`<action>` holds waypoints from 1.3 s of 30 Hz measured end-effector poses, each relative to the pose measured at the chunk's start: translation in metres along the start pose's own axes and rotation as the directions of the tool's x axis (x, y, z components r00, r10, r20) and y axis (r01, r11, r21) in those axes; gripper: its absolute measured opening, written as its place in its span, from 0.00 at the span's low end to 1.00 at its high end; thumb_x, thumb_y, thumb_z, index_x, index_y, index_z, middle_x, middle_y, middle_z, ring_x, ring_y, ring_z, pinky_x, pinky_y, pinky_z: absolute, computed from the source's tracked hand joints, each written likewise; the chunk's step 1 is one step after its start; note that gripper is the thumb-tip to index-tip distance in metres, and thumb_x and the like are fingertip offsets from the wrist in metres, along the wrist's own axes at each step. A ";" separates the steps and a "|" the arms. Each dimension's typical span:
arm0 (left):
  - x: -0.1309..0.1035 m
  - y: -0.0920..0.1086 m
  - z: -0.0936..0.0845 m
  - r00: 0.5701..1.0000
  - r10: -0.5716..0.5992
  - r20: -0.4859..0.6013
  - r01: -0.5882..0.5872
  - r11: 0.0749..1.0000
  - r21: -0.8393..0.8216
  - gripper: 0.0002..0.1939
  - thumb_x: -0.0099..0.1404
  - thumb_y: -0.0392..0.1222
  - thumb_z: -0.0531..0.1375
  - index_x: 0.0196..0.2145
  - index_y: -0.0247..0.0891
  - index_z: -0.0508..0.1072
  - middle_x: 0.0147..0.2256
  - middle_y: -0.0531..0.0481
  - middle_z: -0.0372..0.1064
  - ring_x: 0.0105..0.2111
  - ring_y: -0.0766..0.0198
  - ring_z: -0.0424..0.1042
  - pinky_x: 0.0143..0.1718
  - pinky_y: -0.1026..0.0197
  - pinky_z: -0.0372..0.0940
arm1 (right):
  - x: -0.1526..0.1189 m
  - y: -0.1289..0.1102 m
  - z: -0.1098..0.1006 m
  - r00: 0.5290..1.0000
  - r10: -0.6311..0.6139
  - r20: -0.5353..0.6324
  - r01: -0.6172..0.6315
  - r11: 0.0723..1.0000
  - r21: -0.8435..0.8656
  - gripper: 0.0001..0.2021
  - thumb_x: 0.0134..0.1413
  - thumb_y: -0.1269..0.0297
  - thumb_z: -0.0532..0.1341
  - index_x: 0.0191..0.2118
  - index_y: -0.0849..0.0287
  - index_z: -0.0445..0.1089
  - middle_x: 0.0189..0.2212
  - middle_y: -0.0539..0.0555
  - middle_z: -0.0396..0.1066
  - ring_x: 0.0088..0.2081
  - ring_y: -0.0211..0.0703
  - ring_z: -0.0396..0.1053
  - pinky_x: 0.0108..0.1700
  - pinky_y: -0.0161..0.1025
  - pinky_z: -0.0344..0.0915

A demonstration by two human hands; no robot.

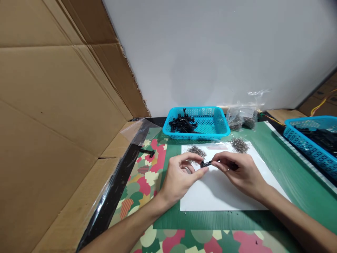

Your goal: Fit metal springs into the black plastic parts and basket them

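There's the pale wall [210,52], a tall cardboard panel [52,88] rising on its left, yellow wires [319,106] trailing near its right end! Clear plastic film [140,130] lies by the wall's lower left corner.

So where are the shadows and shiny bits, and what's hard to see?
Head view: the left hand and right hand cast a soft shadow on the paper; the wall has a fainter dark patch; glare streaks the plastic at left; the black part they hold is small and dark, so its details are hard to see.
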State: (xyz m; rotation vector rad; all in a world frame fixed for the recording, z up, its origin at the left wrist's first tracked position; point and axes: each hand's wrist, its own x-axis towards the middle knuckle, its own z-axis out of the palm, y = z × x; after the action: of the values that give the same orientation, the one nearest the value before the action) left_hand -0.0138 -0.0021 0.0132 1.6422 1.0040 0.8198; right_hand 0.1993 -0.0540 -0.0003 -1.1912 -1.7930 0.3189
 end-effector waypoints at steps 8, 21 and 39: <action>-0.006 -0.005 0.006 0.985 0.175 -0.002 -0.171 0.965 0.200 0.08 0.62 0.42 0.73 0.39 0.38 0.87 0.33 0.47 0.82 0.26 0.65 0.68 0.26 0.62 0.58 | 0.004 0.003 -0.011 0.948 0.278 0.157 -0.315 0.894 0.319 0.17 0.70 0.51 0.62 0.39 0.60 0.79 0.19 0.45 0.60 0.22 0.35 0.55 0.24 0.35 0.51; -0.007 -0.018 0.025 0.898 0.369 0.238 -0.431 0.847 0.312 0.03 0.64 0.34 0.68 0.34 0.39 0.83 0.35 0.52 0.82 0.32 0.63 0.78 0.34 0.62 0.65 | 0.011 -0.025 0.011 0.821 0.486 0.299 -0.466 0.269 0.843 0.32 0.64 0.31 0.56 0.24 0.54 0.53 0.23 0.46 0.50 0.23 0.38 0.46 0.27 0.38 0.54; -0.002 -0.017 0.025 0.934 0.270 0.234 -0.338 0.879 0.337 0.06 0.59 0.38 0.72 0.25 0.39 0.82 0.23 0.55 0.74 0.23 0.68 0.67 0.27 0.62 0.53 | 0.006 -0.025 0.018 0.840 0.440 0.318 -0.487 0.350 0.800 0.33 0.63 0.28 0.53 0.24 0.54 0.53 0.23 0.47 0.49 0.24 0.39 0.44 0.26 0.38 0.45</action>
State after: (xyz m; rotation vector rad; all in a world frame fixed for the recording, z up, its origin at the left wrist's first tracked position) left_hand 0.0034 -0.0112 -0.0094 2.2045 0.8144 0.6926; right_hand 0.1700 -0.0570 0.0094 -0.8720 -0.9608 1.4345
